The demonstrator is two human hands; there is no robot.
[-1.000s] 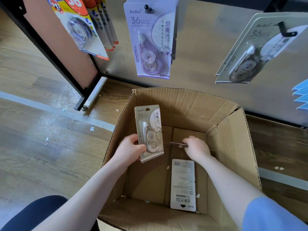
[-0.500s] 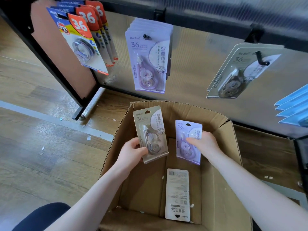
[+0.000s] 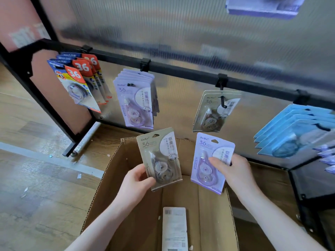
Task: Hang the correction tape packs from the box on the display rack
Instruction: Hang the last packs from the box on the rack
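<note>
My left hand [image 3: 135, 184] grips a beige correction tape pack [image 3: 160, 156] by its lower left edge, upright above the open cardboard box [image 3: 101, 194]. My right hand [image 3: 233, 171] pinches a purple correction tape pack [image 3: 204, 160] at its right side, held up over the box's right half. One more pack [image 3: 174, 227] lies face down on the box floor. On the black rail of the display rack [image 3: 181, 69], hooks carry a bunch of purple packs [image 3: 135, 102] and two beige packs [image 3: 212, 111].
Red and blue "36" packs [image 3: 79, 82] hang at the rack's left end and light blue packs [image 3: 293, 131] at its right. A black rack leg [image 3: 70, 151] stands on the wooden floor left of the box. A black frame [image 3: 297, 192] stands to the right.
Both hands have risen out of the box toward the rack, each with its pack. The view has tilted up, showing more of the rail and panel.
</note>
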